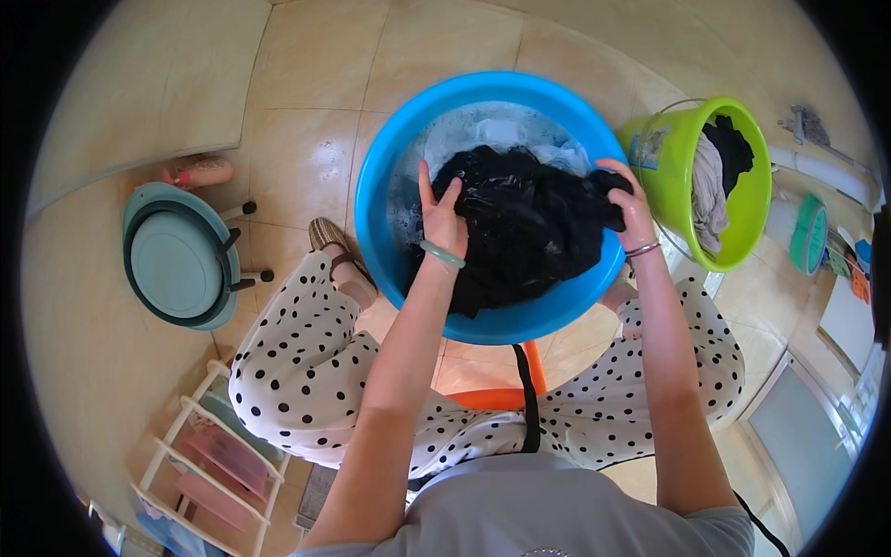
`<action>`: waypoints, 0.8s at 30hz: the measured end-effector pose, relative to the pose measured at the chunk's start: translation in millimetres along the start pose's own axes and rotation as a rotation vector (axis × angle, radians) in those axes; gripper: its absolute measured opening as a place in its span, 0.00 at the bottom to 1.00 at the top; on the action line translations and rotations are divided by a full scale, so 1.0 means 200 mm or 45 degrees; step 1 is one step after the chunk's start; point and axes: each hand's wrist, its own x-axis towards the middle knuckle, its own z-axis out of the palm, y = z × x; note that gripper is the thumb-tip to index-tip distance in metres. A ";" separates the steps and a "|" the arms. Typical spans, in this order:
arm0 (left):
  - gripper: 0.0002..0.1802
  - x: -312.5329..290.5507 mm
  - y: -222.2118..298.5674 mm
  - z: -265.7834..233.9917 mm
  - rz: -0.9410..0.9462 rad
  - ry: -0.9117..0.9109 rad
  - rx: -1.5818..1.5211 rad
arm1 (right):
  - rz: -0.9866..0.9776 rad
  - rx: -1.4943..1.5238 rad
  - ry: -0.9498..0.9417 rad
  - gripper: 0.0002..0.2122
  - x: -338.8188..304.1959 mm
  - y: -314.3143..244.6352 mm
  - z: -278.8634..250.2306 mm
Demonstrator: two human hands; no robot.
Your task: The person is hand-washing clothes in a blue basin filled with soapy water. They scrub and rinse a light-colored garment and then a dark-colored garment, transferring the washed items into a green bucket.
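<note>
A wet black garment (529, 232) is heaped in a large blue basin (373, 200) between my legs. My left hand (443, 221), with a green bangle at its wrist, is over the garment's left side, fingers apart and gripping nothing. At the basin's right rim, my right hand (636, 209) is closed around a bunched end of the same black cloth. Sudsy water and pale, light-blue cloth (501, 135) show along the far side of the basin. How much lies under the black garment is hidden.
A lime-green bucket (756, 218) with grey and black clothes stands against the basin's right. Folded teal basins (176, 258) lean on the left wall beside a pink bottle (200, 173). A white rack (200, 446) stands lower left. Part of an orange stool (487, 399) shows beneath me.
</note>
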 end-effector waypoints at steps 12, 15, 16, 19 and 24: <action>0.24 0.45 -0.39 -0.27 -0.282 0.337 0.659 | -0.232 -2.049 0.516 0.24 0.45 0.86 0.31; 0.23 0.56 -0.44 -0.50 0.062 0.118 1.367 | -0.088 -2.137 0.365 0.21 0.57 0.81 0.34; 0.23 0.55 -0.42 -0.41 -0.175 0.095 0.953 | 0.109 -2.133 0.363 0.20 0.58 0.79 0.30; 0.25 0.40 -0.31 -0.08 -0.448 0.139 0.237 | -0.328 -1.667 0.338 0.14 0.52 0.71 0.26; 0.26 0.16 -0.14 0.03 -0.558 -0.245 -0.244 | -0.810 -1.616 -0.121 0.11 -0.01 0.31 0.72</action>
